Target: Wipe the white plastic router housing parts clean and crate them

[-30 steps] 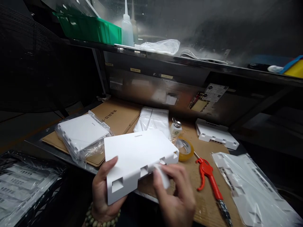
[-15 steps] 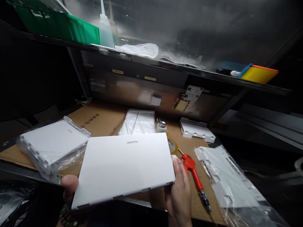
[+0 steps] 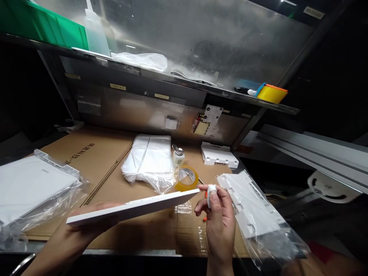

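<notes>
The white casing (image 3: 135, 207) is up in the air over the cardboard (image 3: 155, 239), seen nearly edge-on, its three o'clock end tipped higher than its nine o'clock end. Taking it as the middle of the dial, the left hand (image 3: 86, 230) grips it at eight o'clock, fingers showing beyond the far edge and palm below; where the thumb sits I cannot tell. At three o'clock the right hand (image 3: 220, 216) pinches a white wad (image 3: 212, 196) between thumb and fingers (cloth or tissue, too small to say), the index fingertip just beside the casing's corner, perhaps touching. A roll of tape (image 3: 195, 178) lies at two o'clock, a stack of clear bags (image 3: 149, 155) at one, and a bagged white unit (image 3: 37, 184) at nine. I'd judge the casing light for its breadth and stiff, likely a moulded plastic shell, smooth enough to slide in dry fingers and easily scuffed on its broad faces. The narrow sides look like the best hold, ideally at nine and three o'clock together, since a grip at one end alone would probably let the other dip or twist.
</notes>
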Demonstrator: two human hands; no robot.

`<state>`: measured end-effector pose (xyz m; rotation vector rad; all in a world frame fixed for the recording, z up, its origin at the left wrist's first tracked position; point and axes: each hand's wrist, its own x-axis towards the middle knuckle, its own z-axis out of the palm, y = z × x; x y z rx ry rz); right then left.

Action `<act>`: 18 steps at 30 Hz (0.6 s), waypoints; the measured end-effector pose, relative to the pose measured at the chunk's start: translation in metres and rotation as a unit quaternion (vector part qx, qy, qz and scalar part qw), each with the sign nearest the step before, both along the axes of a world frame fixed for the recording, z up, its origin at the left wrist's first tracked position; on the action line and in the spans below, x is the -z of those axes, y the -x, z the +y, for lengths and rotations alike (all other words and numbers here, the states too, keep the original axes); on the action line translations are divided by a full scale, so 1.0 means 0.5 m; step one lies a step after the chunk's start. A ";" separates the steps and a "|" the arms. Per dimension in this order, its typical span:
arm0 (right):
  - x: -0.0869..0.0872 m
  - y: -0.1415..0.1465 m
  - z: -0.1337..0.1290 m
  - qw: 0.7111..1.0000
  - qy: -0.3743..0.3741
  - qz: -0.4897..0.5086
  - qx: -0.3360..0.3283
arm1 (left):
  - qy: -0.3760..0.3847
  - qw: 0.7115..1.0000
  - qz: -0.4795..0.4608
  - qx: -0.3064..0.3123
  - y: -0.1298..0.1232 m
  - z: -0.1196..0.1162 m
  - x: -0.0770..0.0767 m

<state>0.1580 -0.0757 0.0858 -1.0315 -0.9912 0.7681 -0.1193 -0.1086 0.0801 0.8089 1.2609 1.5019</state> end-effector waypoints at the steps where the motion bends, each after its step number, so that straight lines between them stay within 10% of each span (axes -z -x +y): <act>1: -0.007 0.000 -0.004 1.000 -0.007 0.003 -0.007 | -0.020 0.994 0.097 0.044 -0.002 0.002 -0.009; 5: -0.017 0.001 -0.017 1.000 -0.017 0.014 -0.017 | -0.037 0.963 0.245 0.108 -0.001 0.015 -0.035; 18: -0.015 0.021 -0.010 0.993 0.024 -0.095 -0.072 | -0.179 0.912 0.291 0.228 0.017 0.049 -0.019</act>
